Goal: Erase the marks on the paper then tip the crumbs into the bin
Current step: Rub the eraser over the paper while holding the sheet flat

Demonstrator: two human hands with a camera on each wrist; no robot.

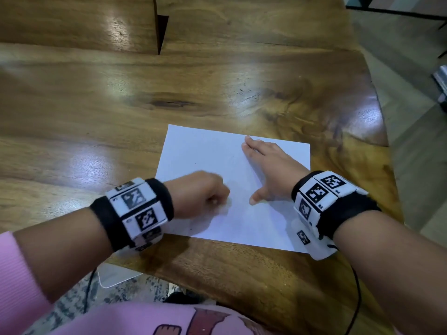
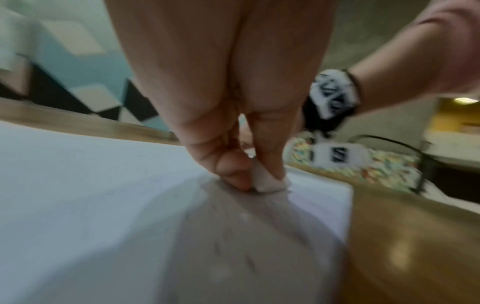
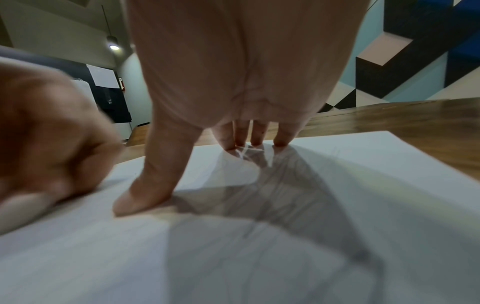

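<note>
A white sheet of paper (image 1: 205,151) lies on the wooden table (image 1: 121,105) near its front edge. My left hand (image 1: 200,194) sits over the sheet's near left part, fingers curled. In the left wrist view it pinches a small white eraser (image 2: 267,183) whose tip touches the paper (image 2: 91,185). My right hand (image 1: 268,165) lies flat on the sheet's right half, fingers straight and thumb spread. The right wrist view shows its fingertips (image 3: 233,144) and thumb (image 3: 145,195) pressing the paper (image 3: 363,185). Faint pencil marks show near the sheet's near left corner. No bin is in view.
The table's right edge (image 1: 387,165) curves close beside the paper, with floor beyond it. A dark gap (image 1: 160,32) splits the table's far part. A white flat object (image 1: 116,274) lies on the patterned floor under the near edge. A black cable (image 1: 358,298) hangs from my right wrist.
</note>
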